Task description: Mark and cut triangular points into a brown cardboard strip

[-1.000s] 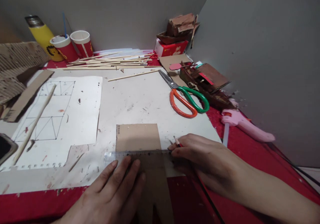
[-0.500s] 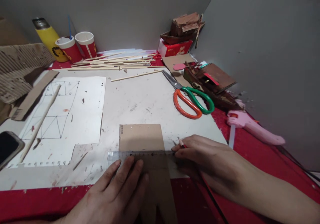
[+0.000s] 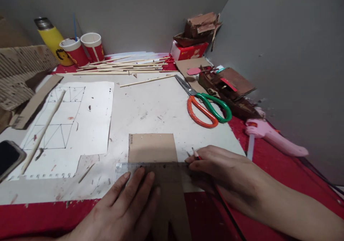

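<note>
A clear ruler [image 3: 172, 166] lies across a piece of brown cardboard [image 3: 153, 148] near the front edge of the white sheet. My left hand [image 3: 129, 201] rests on the ruler with its fingers spread and pressing down. At the ruler's right end, my right hand [image 3: 220, 169] is closed around a dark red pencil [image 3: 197, 154], whose tip points up and away. Thumb and forefinger touch or nearly touch the ruler's end. The cardboard runs on toward me under the ruler, partly hidden by my left hand.
Scissors [image 3: 202, 105] with orange and green handles lie beyond my right hand. A pink glue gun [image 3: 276, 137] is at the right. Thin sticks [image 3: 126, 67], cups [image 3: 92, 47] and a yellow bottle [image 3: 52, 40] stand behind. Drawn paper [image 3: 91, 119] and a phone [image 3: 10, 158] are left.
Both hands and the ruler hold almost the same place. The view has shifted very slightly, with no other clear movement.
</note>
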The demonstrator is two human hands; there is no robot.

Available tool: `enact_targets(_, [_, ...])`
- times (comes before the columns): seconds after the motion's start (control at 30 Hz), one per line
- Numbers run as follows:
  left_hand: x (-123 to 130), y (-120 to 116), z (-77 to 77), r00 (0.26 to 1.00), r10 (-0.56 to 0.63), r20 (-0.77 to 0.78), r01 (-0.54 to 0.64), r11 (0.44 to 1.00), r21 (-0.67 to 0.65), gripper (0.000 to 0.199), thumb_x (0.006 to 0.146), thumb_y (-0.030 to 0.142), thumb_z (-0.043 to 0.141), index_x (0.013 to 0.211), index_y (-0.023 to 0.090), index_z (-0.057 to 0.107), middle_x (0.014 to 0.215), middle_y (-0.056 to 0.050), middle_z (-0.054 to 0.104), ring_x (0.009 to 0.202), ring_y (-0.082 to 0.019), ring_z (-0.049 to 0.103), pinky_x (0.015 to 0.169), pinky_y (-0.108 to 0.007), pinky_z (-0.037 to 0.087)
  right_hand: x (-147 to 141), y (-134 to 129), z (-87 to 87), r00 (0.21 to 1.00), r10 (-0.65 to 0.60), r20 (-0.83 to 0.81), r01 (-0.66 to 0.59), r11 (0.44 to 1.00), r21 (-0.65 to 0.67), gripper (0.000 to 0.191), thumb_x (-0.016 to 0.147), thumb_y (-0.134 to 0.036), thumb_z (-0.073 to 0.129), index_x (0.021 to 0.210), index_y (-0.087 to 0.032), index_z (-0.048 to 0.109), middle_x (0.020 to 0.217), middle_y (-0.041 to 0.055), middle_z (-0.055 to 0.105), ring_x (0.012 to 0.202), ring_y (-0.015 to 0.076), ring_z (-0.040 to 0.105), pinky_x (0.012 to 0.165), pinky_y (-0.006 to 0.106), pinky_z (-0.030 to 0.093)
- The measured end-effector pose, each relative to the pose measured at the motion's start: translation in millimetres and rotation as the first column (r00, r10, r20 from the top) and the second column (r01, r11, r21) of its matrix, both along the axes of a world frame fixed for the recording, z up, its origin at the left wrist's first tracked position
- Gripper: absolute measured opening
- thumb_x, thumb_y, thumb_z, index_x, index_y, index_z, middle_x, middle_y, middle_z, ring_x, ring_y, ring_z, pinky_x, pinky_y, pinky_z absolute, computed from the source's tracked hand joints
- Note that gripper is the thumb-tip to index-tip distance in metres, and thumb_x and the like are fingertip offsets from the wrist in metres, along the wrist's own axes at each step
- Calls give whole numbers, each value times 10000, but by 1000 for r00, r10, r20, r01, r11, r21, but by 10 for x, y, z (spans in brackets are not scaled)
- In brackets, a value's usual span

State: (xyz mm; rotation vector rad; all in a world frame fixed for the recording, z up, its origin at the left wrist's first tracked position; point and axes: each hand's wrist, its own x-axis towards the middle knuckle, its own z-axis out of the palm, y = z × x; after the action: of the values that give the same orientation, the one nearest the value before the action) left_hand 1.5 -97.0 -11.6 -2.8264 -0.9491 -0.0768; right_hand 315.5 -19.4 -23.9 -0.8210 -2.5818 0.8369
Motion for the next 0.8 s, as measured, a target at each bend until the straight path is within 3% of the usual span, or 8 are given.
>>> enact_targets(0.33, [-27, -18, 11, 1000, -7, 7, 7, 1000, 16, 434, 1067, 371, 405, 1447, 214, 542, 1477, -51, 591, 1346, -223, 508, 1077, -330, 364, -18, 18, 16, 999, -33, -38, 34, 999, 16, 335, 932, -102, 515, 1208, -261, 617, 952, 81, 693, 817, 250, 645, 684, 353, 521])
enact_targets(0.8, [-12, -15, -16, 1000, 10, 29, -10, 1000, 6, 437, 1057, 391, 431, 1442, 218, 546, 1480, -50, 587, 1357, -227, 495, 1096, -340, 343, 6, 12, -24, 1000, -3, -6, 3, 1000, -30, 423, 903, -12, 479, 1250, -243, 552, 999, 76, 624, 888, 251, 599, 743, 372, 469])
